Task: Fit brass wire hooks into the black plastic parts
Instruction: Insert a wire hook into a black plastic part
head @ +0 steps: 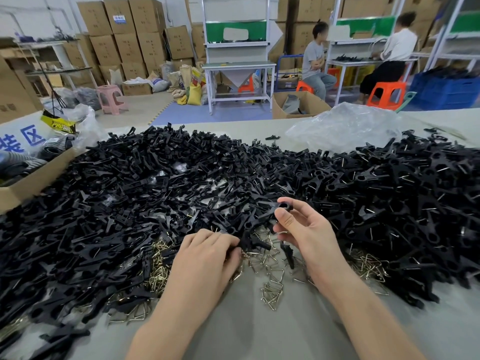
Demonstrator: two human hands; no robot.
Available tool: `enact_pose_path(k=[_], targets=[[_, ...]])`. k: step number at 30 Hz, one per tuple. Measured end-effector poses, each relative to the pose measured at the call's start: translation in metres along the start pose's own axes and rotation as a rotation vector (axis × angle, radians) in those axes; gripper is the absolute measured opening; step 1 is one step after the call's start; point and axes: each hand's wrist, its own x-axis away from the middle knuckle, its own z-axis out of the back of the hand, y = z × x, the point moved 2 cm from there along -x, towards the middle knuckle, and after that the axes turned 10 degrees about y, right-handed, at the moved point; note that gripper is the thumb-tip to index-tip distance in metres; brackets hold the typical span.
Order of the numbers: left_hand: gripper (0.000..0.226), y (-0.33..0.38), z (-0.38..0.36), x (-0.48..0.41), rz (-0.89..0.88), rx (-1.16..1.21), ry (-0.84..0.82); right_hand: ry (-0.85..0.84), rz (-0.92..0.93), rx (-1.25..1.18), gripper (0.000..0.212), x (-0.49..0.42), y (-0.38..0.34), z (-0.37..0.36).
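Black plastic parts (181, 183) lie heaped across the grey table (285, 333), the pile running from 9 o'clock round through 12 to 3 o'clock, with bare surface at 6 o'clock near the person. They lie at every angle, so the heap has no common direction; many on the 3 o'clock side show a thin wire leg. A crumpled clear plastic bag (345, 126) sits behind the pile at 1 o'clock, and an open cardboard box (39, 175) touches the pile's edge at 9 o'clock. Brass wire hooks (272, 289), bent into small triangles, are scattered loose along the pile's near edge from 7 o'clock to 4 o'clock, some partly under the black pieces. The left hand (207, 255) lies palm down at 7 o'clock, fingers curled, their tips gripping a short-armed part (255, 245) whose free end sticks out toward 3 o'clock, over the hooks. The right hand (304, 229), at 5 o'clock and apart from the left, is raised with its palm turned inward; thumb and forefinger pinch a ring-ended part (272, 210) by its round eye. That part's long axis runs from 2 o'clock to 8 o'clock, eye uppermost at 2 o'clock, narrow tail pointing down toward the heap. Whether a hook is seated in it I cannot tell.
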Motion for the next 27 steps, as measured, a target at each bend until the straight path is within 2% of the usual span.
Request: enact_pose_path(k=[8,13,17,20,27], targets=[[0.037,0.001,0.009,-0.004,0.149,0.209,0.064,-0.002,0.018,0.035,0.026,0.000,0.001,0.001],[0.036,0.004,0.010,-0.004,0.141,0.258,0.006,-0.014,0.022,0.040,0.031,0.000,0.002,0.000],[0.040,0.004,0.008,-0.004,0.180,0.325,-0.080,-0.017,0.019,0.037,0.019,0.000,0.003,0.001],[0.025,0.003,0.008,-0.005,0.224,0.381,-0.036,-0.018,0.007,0.031,0.027,0.001,0.002,0.000],[0.041,0.002,0.009,-0.007,0.287,0.497,0.038,-0.118,-0.038,-0.022,0.028,0.004,0.001,-0.004]])
